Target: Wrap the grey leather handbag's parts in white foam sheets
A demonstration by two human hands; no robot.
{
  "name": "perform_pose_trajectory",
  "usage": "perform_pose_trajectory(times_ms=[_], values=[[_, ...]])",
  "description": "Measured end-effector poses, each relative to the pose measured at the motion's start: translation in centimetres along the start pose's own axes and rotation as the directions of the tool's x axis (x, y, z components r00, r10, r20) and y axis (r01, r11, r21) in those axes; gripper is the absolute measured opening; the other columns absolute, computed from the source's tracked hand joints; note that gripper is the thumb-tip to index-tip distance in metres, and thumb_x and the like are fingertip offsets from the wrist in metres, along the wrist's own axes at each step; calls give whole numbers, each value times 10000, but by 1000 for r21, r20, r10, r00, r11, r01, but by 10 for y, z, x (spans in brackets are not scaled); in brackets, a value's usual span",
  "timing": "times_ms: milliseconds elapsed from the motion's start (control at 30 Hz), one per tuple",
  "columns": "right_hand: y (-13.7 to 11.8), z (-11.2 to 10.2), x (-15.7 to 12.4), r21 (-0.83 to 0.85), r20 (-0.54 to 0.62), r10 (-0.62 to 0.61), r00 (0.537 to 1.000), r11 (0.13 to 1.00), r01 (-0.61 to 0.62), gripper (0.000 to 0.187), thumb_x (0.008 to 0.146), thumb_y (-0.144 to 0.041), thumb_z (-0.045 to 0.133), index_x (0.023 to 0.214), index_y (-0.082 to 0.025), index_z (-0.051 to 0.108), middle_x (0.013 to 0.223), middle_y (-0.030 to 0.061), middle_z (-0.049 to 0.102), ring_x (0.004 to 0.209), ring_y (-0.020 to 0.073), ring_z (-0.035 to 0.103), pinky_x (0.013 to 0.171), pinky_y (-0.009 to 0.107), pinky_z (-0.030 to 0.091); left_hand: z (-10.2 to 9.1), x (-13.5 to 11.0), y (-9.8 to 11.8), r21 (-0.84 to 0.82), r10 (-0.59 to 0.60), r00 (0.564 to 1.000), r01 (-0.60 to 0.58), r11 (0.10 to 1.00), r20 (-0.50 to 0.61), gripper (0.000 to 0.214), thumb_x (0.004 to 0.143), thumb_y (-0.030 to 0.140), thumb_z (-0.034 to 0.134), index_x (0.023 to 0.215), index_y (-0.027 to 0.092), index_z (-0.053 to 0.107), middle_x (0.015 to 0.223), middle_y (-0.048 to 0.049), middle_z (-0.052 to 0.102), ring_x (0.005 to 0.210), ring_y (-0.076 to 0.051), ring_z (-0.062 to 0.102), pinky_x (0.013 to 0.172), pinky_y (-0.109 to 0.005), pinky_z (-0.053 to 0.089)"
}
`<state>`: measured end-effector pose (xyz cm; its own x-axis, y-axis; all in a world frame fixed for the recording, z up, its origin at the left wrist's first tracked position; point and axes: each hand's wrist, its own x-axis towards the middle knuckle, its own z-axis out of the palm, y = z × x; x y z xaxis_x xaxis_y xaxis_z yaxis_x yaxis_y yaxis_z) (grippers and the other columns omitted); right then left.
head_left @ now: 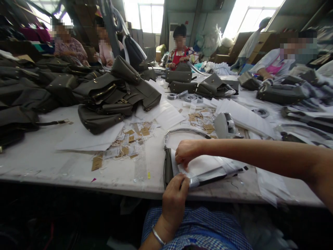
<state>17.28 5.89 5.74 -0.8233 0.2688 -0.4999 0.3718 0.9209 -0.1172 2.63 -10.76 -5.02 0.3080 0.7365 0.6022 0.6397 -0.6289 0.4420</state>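
A dark olive handbag (169, 168) lies near the table's front edge, partly covered by white wrapping sheet (208, 163). Its handle (186, 131), which looks wrapped in clear plastic, arches behind my hands. My left hand (174, 194), with a silver bangle at the wrist, comes up from below; its thumb and fingers pinch the pale wrapping at the bag's near side. Just above it, my right hand (188, 152) reaches in from the right, its fingers curled down onto the wrapping. What exactly its fingertips hold is hidden.
Dark handbags (104, 90) are heaped at left. Brown and white paper tags (127, 142) lie scattered, with more tags (203, 118) farther back. White foam sheets (247, 118) and a tape dispenser (225, 125) are at right. Several people work across the table (65, 170).
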Motion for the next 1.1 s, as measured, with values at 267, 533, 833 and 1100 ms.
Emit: perform_pose_trajectory(times_ms=[267,533,833,1100], values=[[37,14,5,319,-120,271,955,921,-222,407,635,-565,856,756,-202,718,645,-39,655,544,108,473,550,248,251,0,1,0,8,-14,1000,14,1000,20,332,890,44,547,1177,201,603,1147,-66,694,1075,-200,674,933,-329,596],[41,29,-23,564,-260,489,833,777,-280,466,918,-497,579,1237,-170,668,1054,81,738,866,192,662,755,266,455,4,-3,-1,29,2,999,-1,1000,-36,304,900,59,547,1153,208,626,1141,-60,703,1071,-192,679,933,-317,594],[12,72,-16,847,-152,582,799,493,-198,813,694,-638,767,1355,-197,599,1213,99,686,1060,281,633,927,339,451,3,-5,-2,74,100,991,-93,993,-92,386,934,73,555,1248,269,660,1146,-66,686,1115,-184,663,948,-309,581],[45,60,3,936,31,469,882,296,-191,451,638,-507,817,903,-144,785,872,46,735,779,174,645,700,233,481,3,-1,-2,120,184,974,-169,978,-132,370,946,77,533,1242,247,676,1130,-78,701,1089,-194,679,902,-320,605]])
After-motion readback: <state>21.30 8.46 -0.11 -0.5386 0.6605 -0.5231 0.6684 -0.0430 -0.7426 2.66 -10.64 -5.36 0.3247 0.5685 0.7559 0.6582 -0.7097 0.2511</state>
